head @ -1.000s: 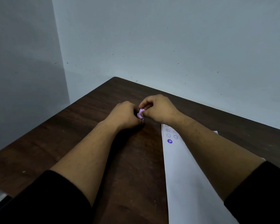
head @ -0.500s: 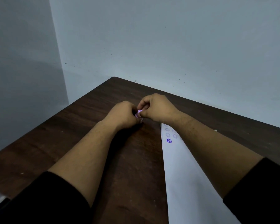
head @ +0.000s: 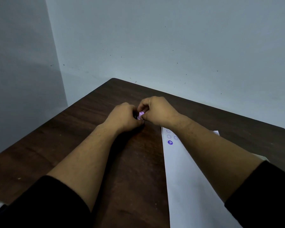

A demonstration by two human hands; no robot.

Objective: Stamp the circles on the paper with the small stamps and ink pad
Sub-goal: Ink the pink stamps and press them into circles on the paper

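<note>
Fingers: your R hand has them pinched shut on the small stamp, pale purple, only a sliver showing. L hand curled shut right against it; what it grips is hidden, likely the ink pad, can't tell.

Items, largest first:
1. Table – dark wood, corner pointing away from you, walls close behind.
2. Paper – white sheet, long axis running from you toward the far edge, lying under and beside your R forearm.
3. Circles – faint outlines near the sheet's far end, some covered by your R wrist.
4. Purple print – one circle already done, nearest of the visible group.
5. Stamp – left of the sheet's far end, between both hands.

Key relation: circles lie right of and toward you from the stamp; R hand nearer. Judgement: inking step, most circles not yet done. In the way: your own R wrist over the row.
</note>
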